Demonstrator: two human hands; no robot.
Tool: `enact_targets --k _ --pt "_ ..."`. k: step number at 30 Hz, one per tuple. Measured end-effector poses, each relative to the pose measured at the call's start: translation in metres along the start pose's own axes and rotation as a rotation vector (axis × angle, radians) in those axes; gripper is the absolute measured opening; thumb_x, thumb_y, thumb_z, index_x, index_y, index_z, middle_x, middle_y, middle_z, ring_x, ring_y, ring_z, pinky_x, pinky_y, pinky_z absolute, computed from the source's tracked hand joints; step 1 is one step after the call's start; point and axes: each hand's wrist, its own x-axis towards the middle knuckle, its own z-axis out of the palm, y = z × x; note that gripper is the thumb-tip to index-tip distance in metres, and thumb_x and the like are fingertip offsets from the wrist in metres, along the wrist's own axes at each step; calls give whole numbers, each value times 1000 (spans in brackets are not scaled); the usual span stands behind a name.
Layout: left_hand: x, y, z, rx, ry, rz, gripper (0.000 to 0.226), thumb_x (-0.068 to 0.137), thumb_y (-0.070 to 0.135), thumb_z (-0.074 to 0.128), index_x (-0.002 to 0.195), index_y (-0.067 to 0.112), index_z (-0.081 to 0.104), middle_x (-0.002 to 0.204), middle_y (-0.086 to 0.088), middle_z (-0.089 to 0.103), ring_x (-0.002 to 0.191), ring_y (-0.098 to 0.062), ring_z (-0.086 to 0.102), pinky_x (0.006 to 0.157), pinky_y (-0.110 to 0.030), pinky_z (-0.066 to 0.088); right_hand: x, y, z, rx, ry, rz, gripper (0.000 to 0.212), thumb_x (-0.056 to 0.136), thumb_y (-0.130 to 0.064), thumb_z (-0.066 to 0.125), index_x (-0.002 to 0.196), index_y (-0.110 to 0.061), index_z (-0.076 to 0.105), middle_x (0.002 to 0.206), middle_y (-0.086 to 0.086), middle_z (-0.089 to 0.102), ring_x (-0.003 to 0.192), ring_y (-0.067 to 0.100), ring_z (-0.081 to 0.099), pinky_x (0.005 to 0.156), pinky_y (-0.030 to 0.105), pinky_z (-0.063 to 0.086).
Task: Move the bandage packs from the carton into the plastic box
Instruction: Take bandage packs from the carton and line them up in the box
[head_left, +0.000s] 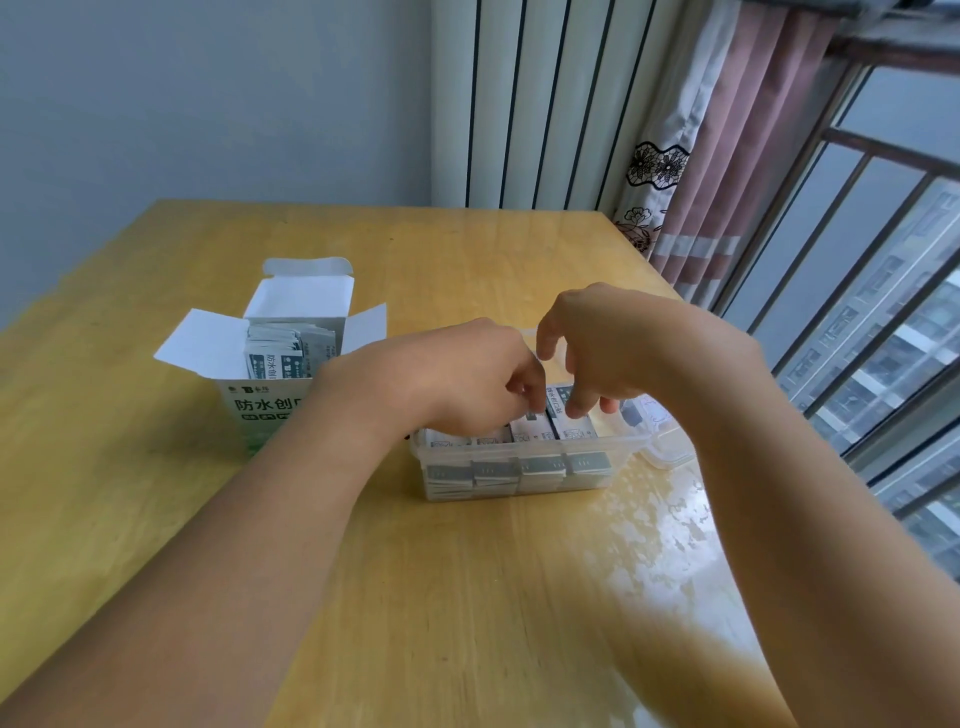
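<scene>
Both hands sit over the clear rectangular plastic box (519, 470), near the middle of the yellow wooden desk (156, 519). Left hand (452, 374) comes in from the left, knuckles up, fingers curled down into the box; fingertips seem to pinch the top edge of a small white-and-grey bandage pack (531, 423) standing in the row, though the grip itself is partly hidden by the hand. Right hand (597, 343) is just beside it, on the right, fingers bent and spread loosely downward, tips touching or just above the packs under it; cannot tell if it grips one. The two hands are near each other, not touching.

Box holds stacked rows of bandage packs; grey ends of the packs show through the near wall, tops of the packs show white printed faces. Some packs are hidden under the hands. A clear plastic lid (670, 447) lies just beside the box on its right, touching or nearly touching it.

The white-and-green cardboard carton (260, 410) stands on the desk to the left of the box, behind the left forearm, flaps open upward and outward. More bandage packs (280, 351) stand upright inside it, loosely packed, printed faces toward the camera. Carton and box are apart, the left wrist crossing between them.

Behind the desk: grey wall, white ribbed radiator (530, 104), pink patterned curtain (727, 156), barred window (883, 260) at right.
</scene>
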Motion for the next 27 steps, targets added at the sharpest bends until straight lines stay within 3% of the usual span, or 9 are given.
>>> enact_targets --k 3,7,9,11,14,16,18,21,27 --pt "-12 -2 -16 -89 81 37 19 100 31 56 109 36 72 94 24 63 82 0 61 65 -21 45 -7 4 -8 63 148 -125 50 77 -25 85 123 -24 65 105 1 71 70 16 71 81 40 60" --pt "-46 -31 -46 -243 328 15 10 97 35 63 92 34 73 68 33 62 59 6 58 49 -8 38 -17 -10 -21 264 478 -366 19 86 -24 76 105 -25 74 91 -10 71 81 9 67 81 34 59" --pt "-65 -55 -56 -231 430 -33 10 94 35 67 86 33 73 69 26 64 61 5 57 56 -12 41 -22 -33 -23 354 581 -434 11 88 -24 74 99 -24 75 86 -12 71 75 0 66 74 19 56" --pt "-79 -76 -60 -206 477 -82 12 91 33 70 79 34 72 70 20 65 65 0 58 62 -19 43 -23 -64 -21 419 629 -520 4 87 -22 75 90 -24 76 78 -14 70 68 -3 64 69 15 53" --pt "-92 -100 -61 -193 505 -126 15 85 29 72 71 33 70 64 18 62 58 -4 50 58 -21 41 -9 -110 -16 432 572 -606 11 81 -17 79 85 -27 76 77 -13 68 70 3 64 64 17 53" --pt "-97 -110 -64 -149 496 -141 18 84 24 75 69 33 70 63 15 60 56 -4 47 57 -23 39 5 -126 -12 347 558 -560 16 79 -16 78 88 -29 75 86 -6 69 76 16 65 68 32 57" --pt "-101 -120 -69 -84 457 -184 14 84 22 78 75 32 71 64 13 60 53 -2 48 52 -18 38 18 -134 -9 255 549 -482 21 79 -15 76 95 -28 74 92 -2 67 82 23 65 68 36 57" --pt "-104 -132 -72 -50 369 -237 11 83 16 78 85 25 71 69 6 65 47 1 50 44 -11 36 27 -138 -2 217 490 -455 26 79 -17 76 102 -30 73 94 -5 67 87 22 63 64 31 52" --pt "-101 -140 -69 -106 320 -292 13 83 15 77 87 26 72 78 7 69 48 3 51 43 -12 38 33 -143 6 266 441 -496 22 81 -24 78 102 -30 72 92 -9 71 91 18 61 75 36 55"
